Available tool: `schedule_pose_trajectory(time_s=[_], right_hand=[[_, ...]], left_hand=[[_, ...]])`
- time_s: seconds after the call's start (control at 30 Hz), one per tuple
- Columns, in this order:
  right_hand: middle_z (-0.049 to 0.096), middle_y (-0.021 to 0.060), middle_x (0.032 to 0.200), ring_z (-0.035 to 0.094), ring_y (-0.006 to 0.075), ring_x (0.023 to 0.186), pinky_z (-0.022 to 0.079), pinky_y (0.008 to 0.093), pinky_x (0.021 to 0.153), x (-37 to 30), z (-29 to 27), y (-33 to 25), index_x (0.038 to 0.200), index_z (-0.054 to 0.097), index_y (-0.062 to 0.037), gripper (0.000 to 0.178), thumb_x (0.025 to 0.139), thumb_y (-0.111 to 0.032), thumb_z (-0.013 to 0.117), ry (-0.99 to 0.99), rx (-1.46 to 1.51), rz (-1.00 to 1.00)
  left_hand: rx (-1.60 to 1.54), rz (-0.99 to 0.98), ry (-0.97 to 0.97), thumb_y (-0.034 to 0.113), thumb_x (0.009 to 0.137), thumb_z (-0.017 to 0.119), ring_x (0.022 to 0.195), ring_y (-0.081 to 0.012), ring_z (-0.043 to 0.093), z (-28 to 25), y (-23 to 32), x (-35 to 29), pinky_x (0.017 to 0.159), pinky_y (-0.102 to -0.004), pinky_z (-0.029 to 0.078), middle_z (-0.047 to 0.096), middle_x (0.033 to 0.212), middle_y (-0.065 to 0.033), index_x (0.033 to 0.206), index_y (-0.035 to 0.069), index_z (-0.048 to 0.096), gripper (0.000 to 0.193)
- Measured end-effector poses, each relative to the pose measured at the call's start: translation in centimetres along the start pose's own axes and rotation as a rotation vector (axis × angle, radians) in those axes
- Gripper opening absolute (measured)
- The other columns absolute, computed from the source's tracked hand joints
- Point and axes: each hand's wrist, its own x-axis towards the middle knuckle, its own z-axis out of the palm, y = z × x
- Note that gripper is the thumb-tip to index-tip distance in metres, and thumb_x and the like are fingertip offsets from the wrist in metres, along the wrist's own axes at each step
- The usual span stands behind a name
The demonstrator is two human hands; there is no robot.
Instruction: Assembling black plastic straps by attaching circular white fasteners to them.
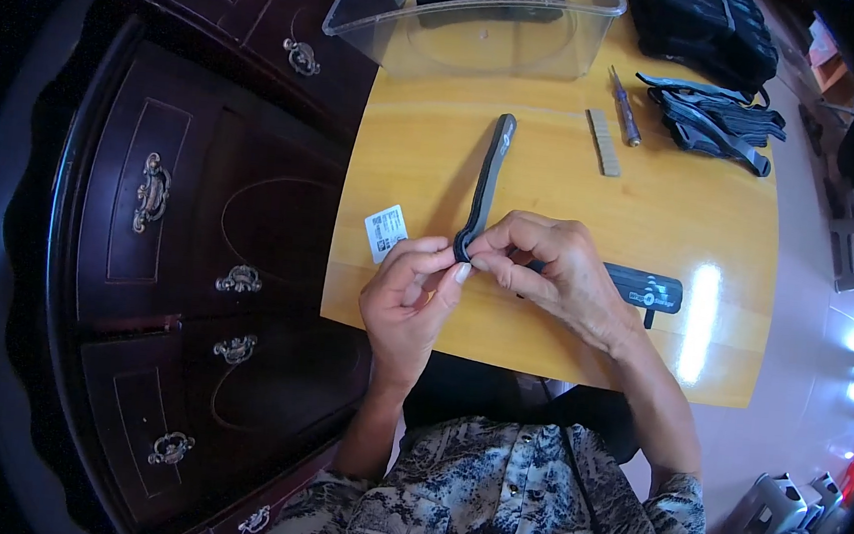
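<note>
A black strap [487, 176] with a grey edge stretches away from me across the wooden table, its near end curled into a small loop. My left hand [410, 291] pinches that loop between thumb and fingers from the left. From the right, the fingertips of my right hand [557, 267] are closed on the same loop. Beyond my right wrist lies a wider black strap [646, 287] with pale printing, partly covered by that hand. Close to my left fingers, a white printed label [386, 232] lies flat.
A clear plastic bin [484, 56] holding black items stands at the far edge. Far right are a black bundle [701, 33] and a pile of straps [719, 124]. A slim pointed tool [624, 107] lies beside a beige strip [602, 142]. Dark wooden drawers [202, 199] border the left.
</note>
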Motion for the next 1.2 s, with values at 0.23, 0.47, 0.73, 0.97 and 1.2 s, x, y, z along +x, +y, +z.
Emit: schedule_pose_trajectory(time_s=[0.23, 0.47, 0.73, 0.97, 1.2], right_hand=[[0.065, 0.0078, 0.083, 0.06, 0.0118, 0.07, 0.05, 0.0253, 0.061, 0.2, 1.1, 0.2, 0.091, 0.062, 0.0009, 0.013, 0.085, -0.01, 0.067, 0.086, -0.09, -0.118], [0.064, 0.0074, 0.082, 0.063, 0.013, 0.072, 0.051, 0.026, 0.061, 0.5, 0.9, 0.4, 0.089, 0.06, -0.0003, 0.011, 0.082, -0.007, 0.066, 0.059, -0.073, -0.041], [0.064, 0.0074, 0.081, 0.064, 0.0139, 0.072, 0.052, 0.0269, 0.061, 0.3, 1.6, 0.8, 0.089, 0.06, 0.0003, 0.013, 0.084, -0.01, 0.066, 0.092, -0.08, 0.0], [0.056, 0.0169, 0.072, 0.059, 0.0335, 0.072, 0.049, 0.0397, 0.066, 0.4, 1.6, 0.1, 0.083, 0.054, 0.002, 0.015, 0.08, -0.008, 0.064, 0.132, -0.213, -0.122], [0.056, 0.0192, 0.076, 0.059, 0.0365, 0.08, 0.049, 0.0422, 0.07, 0.9, 1.4, -1.9, 0.082, 0.05, 0.0009, 0.016, 0.08, -0.01, 0.062, 0.008, -0.636, -0.101]], left_hand=[[0.031, 0.027, 0.046, -0.011, 0.082, 0.064, 0.091, -0.0111, 0.059, 0.3, -0.4, 0.1, 0.076, -0.0216, 0.049, 0.058, 0.105, -0.0082, 0.094, -0.004, 0.06, 0.015], [0.063, 0.04, 0.064, -0.012, 0.081, 0.063, 0.088, -0.0099, 0.058, 0.6, -0.1, 0.0, 0.074, -0.0212, 0.048, 0.059, 0.101, -0.0081, 0.093, -0.004, 0.06, 0.016], [0.25, 0.175, 0.122, -0.012, 0.077, 0.066, 0.088, -0.0116, 0.059, 1.2, -0.5, 0.2, 0.073, -0.022, 0.049, 0.061, 0.101, -0.0083, 0.092, -0.003, 0.061, 0.018], [0.337, 0.214, 0.081, -0.009, 0.077, 0.068, 0.087, -0.0142, 0.062, 0.7, -1.0, 0.2, 0.072, -0.0229, 0.05, 0.062, 0.102, -0.0108, 0.094, -0.003, 0.062, 0.019], [0.468, 0.303, 0.075, -0.007, 0.076, 0.07, 0.089, -0.0183, 0.063, 0.8, -1.9, 0.2, 0.074, -0.027, 0.052, 0.063, 0.103, -0.0113, 0.095, -0.001, 0.063, 0.02]])
